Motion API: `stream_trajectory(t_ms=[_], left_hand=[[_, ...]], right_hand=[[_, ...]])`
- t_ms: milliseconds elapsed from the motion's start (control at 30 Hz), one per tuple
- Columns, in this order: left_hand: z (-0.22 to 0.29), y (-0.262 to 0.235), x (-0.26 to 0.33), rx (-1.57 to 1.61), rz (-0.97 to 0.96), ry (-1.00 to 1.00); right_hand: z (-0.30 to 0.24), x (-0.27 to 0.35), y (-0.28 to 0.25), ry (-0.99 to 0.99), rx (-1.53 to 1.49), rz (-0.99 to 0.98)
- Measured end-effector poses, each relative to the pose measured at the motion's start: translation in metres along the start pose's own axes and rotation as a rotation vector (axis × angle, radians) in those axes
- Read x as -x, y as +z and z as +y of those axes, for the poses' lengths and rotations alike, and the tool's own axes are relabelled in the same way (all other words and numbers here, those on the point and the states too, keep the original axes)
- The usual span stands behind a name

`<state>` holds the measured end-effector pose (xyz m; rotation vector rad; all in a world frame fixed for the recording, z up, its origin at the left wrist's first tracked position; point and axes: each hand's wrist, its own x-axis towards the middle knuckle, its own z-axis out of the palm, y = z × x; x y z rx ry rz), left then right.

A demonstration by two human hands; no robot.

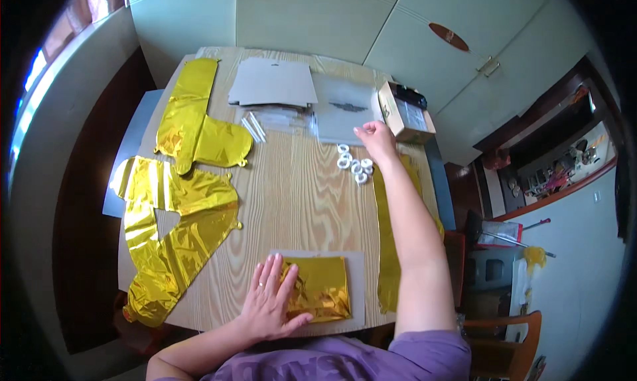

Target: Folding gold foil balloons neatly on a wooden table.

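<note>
My left hand (271, 295) lies with its fingers stretched out on the left part of a folded gold foil balloon (320, 285). Under the balloon is a grey card (356, 291) at the table's near edge. My right arm reaches across the table, and my right hand (377, 142) is at the lower right corner of the clear plastic bags (335, 119). Its fingers are curled together; whatever they pinch, if anything, I cannot make out. Just below that hand sit several small white ribbon rolls (355, 164).
Two unfolded gold foil balloons (189, 125) spread over the table's left side; another gold balloon (390, 248) lies partly under my right forearm. At the back are stacked grey cards (273, 82), white sticks (254, 127) and a box (406, 115) with a dark object on it.
</note>
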<state>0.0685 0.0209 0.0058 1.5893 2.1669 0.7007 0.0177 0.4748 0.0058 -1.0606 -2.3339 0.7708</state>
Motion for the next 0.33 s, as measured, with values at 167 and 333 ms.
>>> stream_trajectory(t_ms=[167,333], left_hand=[[-0.002,0.001,0.003,-0.018,0.016,-0.017],[-0.004,0.005,-0.001,-0.055,-0.028,-0.022]], right_hand=[[-0.008,-0.050,0.024,0.155,0.297,-0.068],[0.031,-0.088,0.030,0.295,0.162,-0.255]])
